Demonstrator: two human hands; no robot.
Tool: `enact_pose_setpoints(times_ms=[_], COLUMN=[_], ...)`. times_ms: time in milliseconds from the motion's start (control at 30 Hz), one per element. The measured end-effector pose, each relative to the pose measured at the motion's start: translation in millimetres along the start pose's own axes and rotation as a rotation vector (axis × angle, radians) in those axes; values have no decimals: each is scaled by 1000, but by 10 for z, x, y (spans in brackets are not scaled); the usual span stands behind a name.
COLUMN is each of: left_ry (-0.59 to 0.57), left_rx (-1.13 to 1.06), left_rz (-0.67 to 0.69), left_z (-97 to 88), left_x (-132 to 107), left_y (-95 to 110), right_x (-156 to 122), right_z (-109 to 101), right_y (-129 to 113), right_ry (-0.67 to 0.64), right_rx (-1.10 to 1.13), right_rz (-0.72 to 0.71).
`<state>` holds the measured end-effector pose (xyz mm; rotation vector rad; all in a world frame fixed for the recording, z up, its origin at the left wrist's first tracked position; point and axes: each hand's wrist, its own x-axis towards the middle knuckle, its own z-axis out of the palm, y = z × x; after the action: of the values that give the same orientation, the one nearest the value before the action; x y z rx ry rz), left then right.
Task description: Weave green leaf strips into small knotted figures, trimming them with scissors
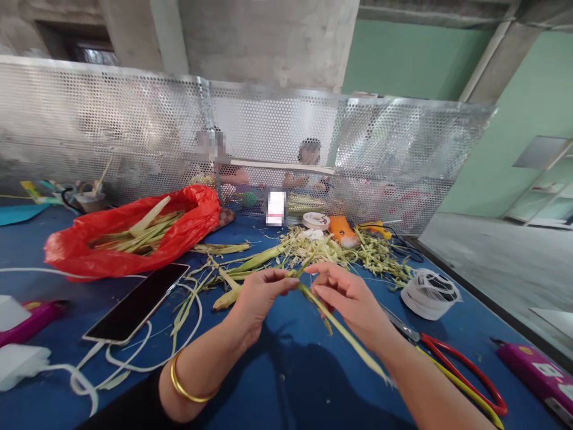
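Note:
A long pale-green strip of corn husk point(348, 335) slants down to the right across the middle of the table. Near its upper end, my left hand point(264, 295) pinches it between thumb and fingertips. My right hand point(347, 295) is just beside that spot, its index finger and thumb apart, with the strip running below the palm. More corn husks point(262, 257) lie behind my left hand. A heap of shredded husk pieces point(322, 248) is beyond both hands.
At left are a red plastic bag point(71, 239) of husks, a phone point(136, 304) and white cables. Red-and-yellow-handled scissors point(465, 367), a white spool point(427, 295) and a purple device point(535, 370) lie at right. People sit behind a perforated metal screen point(277, 113).

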<state>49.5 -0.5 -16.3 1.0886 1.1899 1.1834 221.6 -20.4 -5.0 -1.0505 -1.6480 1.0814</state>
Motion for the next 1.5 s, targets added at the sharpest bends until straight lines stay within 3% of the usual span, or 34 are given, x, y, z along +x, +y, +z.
enact_pose_setpoints(times_ms=[133, 333, 567, 700, 800, 933, 1067, 1167, 1267, 1400, 1500], left_ry=[-22, -61, -12, 34, 41, 47, 25, 19, 6, 7, 36], left_rx=[-53, -64, -25, -6, -11, -97, -190, -189, -145, -38, -3], left_rz=[-21, -35, -22, -16, -28, -54, -99, -89, -66, -33, -11], left_z=[-5, 63, 49, 43, 36, 9, -18, -13, 14, 54, 68], left_x=[0, -84, -44, -50, -42, 4, 41, 28, -9, -42, -42], left_y=[-2, 40, 17, 24, 18, -8, -29, -21, 0, -11, -38], right_x=[-11, -62, -83, -59, -39, 5, 15, -25, -60, -58, -39], right_z=[-15, 66, 119, 143, 104, -43, -137, -105, -30, 44, 53], right_y=[-13, 7, -26, 37, 87, 102, 53, 20, 6, -11, -19], right_ry=[-106, -13, 81, 188, 203, 169, 1, -69, 15, 120, 104], right_rx=[-194, -301, -133, -208, -293, -571, -786, -643, -412, -79, -17], right_rz=[-224, -366, -296, -171, -164, -262, -442, -510, -485, -282, -140])
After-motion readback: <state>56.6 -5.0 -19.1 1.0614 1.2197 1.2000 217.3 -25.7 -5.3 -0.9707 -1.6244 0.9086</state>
